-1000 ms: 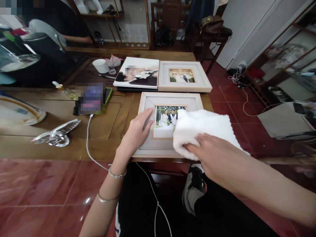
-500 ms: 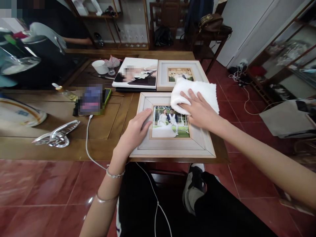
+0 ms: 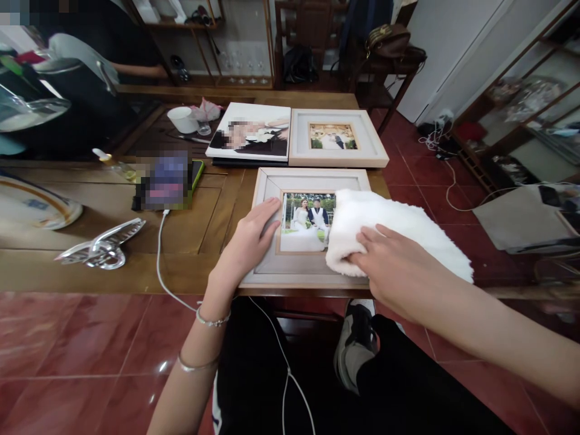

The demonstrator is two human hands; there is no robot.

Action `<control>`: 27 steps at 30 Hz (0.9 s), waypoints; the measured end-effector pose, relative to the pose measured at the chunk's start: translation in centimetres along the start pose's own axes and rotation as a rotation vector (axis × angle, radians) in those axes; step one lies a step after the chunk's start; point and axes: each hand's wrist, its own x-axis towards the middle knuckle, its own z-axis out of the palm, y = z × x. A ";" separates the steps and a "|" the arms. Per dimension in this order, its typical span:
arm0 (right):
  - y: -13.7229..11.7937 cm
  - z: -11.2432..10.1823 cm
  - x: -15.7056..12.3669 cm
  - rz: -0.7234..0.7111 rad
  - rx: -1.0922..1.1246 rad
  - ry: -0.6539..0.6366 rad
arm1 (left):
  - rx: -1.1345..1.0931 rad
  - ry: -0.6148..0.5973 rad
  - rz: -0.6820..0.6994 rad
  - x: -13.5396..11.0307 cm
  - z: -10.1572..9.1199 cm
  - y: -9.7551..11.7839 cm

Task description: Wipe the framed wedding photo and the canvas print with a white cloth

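Note:
A pale framed wedding photo (image 3: 299, 181) lies flat at the near edge of the wooden table (image 3: 199, 223). My left hand (image 3: 251, 238) rests flat on the frame's left side, fingers stretched out. My right hand (image 3: 399, 269) lies with spread fingers on a white fluffy cloth (image 3: 389, 223), pressing it onto the frame's lower right part. The cloth hides the frame's right side and right corner.
Behind it lie a second framed photo (image 3: 338, 138) and a canvas print (image 3: 251, 132). To the left are a phone (image 3: 165, 180) with a white cable, a silver ornament (image 3: 102, 246), a plate (image 3: 36, 205) and a white cup (image 3: 183, 119). A person's arm (image 3: 140, 71) shows at far left.
My right hand with the cloth has slid from the frame's far right corner back toward me to its lower right part. My left hand has stayed put.

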 end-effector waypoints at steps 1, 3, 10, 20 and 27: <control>0.5 0.3 0.2 0.018 0.013 0.028 | 0.000 -0.006 0.005 0.0 0.0 0.0; 1.9 0.9 1.1 0.051 0.019 0.097 | 0.003 -0.017 0.012 0.1 -0.1 0.0; 6.6 1.8 6.1 -0.003 -0.040 0.239 | 0.015 -0.035 0.009 0.1 -0.2 0.0; 6.2 1.4 3.7 -0.125 -0.017 0.291 | 0.018 0.010 -0.005 0.1 0.1 -0.2; 0.3 0.4 -2.4 -0.112 0.160 0.253 | 0.016 0.011 -0.029 0.0 0.1 0.0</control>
